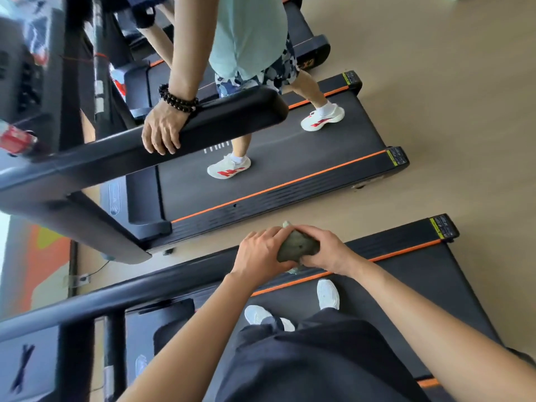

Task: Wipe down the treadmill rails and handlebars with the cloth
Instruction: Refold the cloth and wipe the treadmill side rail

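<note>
The left hand point(259, 250) and right hand point(327, 250) meet, both gripping a wadded grey-green cloth point(295, 245) by the rail point(150, 284). It looks soft and light, probably best bunched in one palm.

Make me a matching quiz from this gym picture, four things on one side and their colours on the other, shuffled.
Things:
1. cloth
2. beaded bracelet
3. treadmill edge stripe
4. neighbour's shoes

Colours:
A. orange
B. white with red marks
C. grey-green
D. black

Pairs: 1-C, 2-D, 3-A, 4-B
</note>
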The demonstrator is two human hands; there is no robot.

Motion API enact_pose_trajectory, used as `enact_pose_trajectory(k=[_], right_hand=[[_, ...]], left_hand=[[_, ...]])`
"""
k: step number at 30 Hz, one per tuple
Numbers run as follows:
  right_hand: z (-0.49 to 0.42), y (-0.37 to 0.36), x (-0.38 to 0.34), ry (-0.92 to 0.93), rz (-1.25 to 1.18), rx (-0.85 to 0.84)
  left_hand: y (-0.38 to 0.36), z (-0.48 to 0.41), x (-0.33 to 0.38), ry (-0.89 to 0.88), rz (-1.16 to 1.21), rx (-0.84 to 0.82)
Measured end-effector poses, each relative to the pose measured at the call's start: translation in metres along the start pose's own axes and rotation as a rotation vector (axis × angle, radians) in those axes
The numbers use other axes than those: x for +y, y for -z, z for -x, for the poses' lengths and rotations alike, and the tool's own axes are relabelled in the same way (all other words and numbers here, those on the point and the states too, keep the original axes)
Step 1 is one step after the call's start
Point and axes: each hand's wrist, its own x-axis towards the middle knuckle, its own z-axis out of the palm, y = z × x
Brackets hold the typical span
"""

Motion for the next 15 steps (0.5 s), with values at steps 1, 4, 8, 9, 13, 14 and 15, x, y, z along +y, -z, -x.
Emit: enact_pose_trajectory(k=[1,4,8,9,13,14,15], right_hand=[[0.000,0.000,-0.003,0.002,0.018,-0.002],[-0.003,-0.001,-0.018,0.005,0.050,-0.025],[-0.015,-0.008,-0.039,0.028,0.211,-0.059],[-0.019,-0.011,-0.045,0.031,0.268,-0.072],[-0.037,-0.030,-0.067,0.037,0.497,-0.150],[-0.042,-0.035,-0.073,0.040,0.559,-0.174],[-0.047,-0.042,-0.080,0.040,0.615,-0.198]], left_hand=[[-0.002,0.005,-0.004,-0.002,0.009,0.032],[-0.003,0.018,-0.015,0.004,0.035,0.103],[-0.002,0.035,-0.032,0.052,0.053,0.140],[-0.003,0.039,-0.037,0.056,0.056,0.148],[0.001,0.053,-0.063,0.100,0.065,0.123],[0.003,0.058,-0.070,0.114,0.059,0.115],[0.004,0.065,-0.078,0.121,0.063,0.104]])
